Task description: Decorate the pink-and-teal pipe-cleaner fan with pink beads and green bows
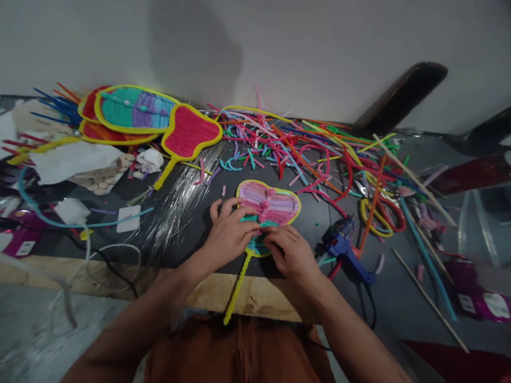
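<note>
A small hand fan (279, 199) of pipe cleaners lies on the dark table in front of me, with pink, lilac and teal bands, a yellow edge and a column of pink ornaments down its middle. Its twisted yellow handle (239, 287) points toward me past the table's edge. My left hand (229, 231) is bent over the fan's left side, gripping it, thumb and forefinger near the middle. Close beside it, my right hand (293, 252) is closed in a pinch at the fan's lower right. Whatever lies between its fingertips is hidden.
A blue glue gun (345, 250) rests right of my right hand, with scissors (377, 218) beyond it. Cut pipe cleaners (279, 146) are heaped at the back. Finished colourful fans (191, 133) lie back left, near silvery strands (175, 197). A white charger (74, 213) and cables sit left.
</note>
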{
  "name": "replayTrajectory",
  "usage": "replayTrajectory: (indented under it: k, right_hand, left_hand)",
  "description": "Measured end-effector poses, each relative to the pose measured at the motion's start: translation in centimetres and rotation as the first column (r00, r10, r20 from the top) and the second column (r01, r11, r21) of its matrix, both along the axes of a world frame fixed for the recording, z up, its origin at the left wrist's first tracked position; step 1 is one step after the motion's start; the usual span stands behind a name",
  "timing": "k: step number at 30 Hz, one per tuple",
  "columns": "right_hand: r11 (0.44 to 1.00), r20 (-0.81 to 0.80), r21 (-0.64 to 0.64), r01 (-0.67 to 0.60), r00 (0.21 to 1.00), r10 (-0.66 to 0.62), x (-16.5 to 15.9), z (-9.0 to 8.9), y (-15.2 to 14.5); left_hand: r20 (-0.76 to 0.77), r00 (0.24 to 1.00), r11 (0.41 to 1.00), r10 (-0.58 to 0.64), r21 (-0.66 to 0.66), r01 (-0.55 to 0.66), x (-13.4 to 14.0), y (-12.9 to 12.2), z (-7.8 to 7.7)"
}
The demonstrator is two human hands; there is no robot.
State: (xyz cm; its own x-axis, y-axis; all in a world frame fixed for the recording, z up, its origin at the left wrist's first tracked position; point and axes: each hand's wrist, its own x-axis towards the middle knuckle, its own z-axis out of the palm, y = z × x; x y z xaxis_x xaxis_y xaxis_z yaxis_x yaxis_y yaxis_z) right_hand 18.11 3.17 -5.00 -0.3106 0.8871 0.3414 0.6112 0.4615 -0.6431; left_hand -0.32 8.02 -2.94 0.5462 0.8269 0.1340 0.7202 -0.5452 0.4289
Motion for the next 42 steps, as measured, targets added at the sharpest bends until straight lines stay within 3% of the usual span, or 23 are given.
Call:
replayTrajectory:
  k: [10, 15, 21, 33, 42]
  right_hand:
    - [1.000, 0.029, -0.005, -0.017, 0.999, 0.017, -0.06, 0.03, 0.00]
    - [0.995, 0.152, 0.078, -0.069, 0.987, 0.056, -0.31, 0.15, 0.01]
    - [0.992, 0.211, 0.038, -0.124, 0.971, 0.113, -0.52, -0.02, -0.23]
    - [0.992, 0.341, 0.069, -0.101, 0.937, 0.072, -0.32, 0.51, -0.22]
    - [0.983, 0.237, 0.169, -0.074, 0.971, 0.033, 0.00, 0.18, 0.01]
  left_hand:
    - [0.043, 0.996, 0.993, 0.072, -0.093, -0.068, 0.43, 0.08, -0.17]
    - [0.054, 0.995, 0.989, 0.090, -0.125, -0.082, 0.33, 0.09, -0.44]
    - [0.047, 0.995, 0.988, 0.089, -0.130, -0.083, 0.28, 0.00, -0.62]
    - [0.044, 0.995, 0.988, 0.094, -0.131, -0.087, 0.24, -0.20, -0.51]
    - [0.037, 0.993, 0.981, 0.110, -0.164, -0.102, 0.26, -0.15, -0.75]
